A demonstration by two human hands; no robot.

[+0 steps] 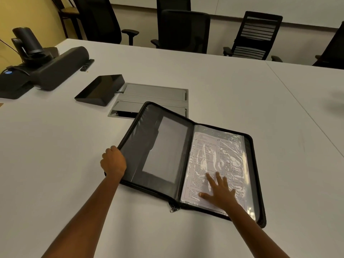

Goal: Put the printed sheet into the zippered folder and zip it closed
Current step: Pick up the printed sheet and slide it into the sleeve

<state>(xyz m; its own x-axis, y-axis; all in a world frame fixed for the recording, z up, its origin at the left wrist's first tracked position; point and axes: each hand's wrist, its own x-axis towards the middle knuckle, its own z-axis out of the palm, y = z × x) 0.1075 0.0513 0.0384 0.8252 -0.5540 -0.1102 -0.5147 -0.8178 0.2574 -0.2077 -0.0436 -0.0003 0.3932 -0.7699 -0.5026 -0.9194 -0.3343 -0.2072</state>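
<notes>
Glossy crinkled plastic sleeve (pixel 223 161) over paper sheet (pixel 195 183); folder (pixel 257 183) edging perhaps fabric.

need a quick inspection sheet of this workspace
surface: white table, mostly bare
job's things: zippered folder open flat; printed sheet under a clear sleeve on its right half; zip pull at the near edge
clutter: dark tablet, conference camera unit, table port box
hands: left hand in a grip on the left cover's edge; right hand flat on the sheet
cables: nothing seen
surroundings: black office chairs
</notes>
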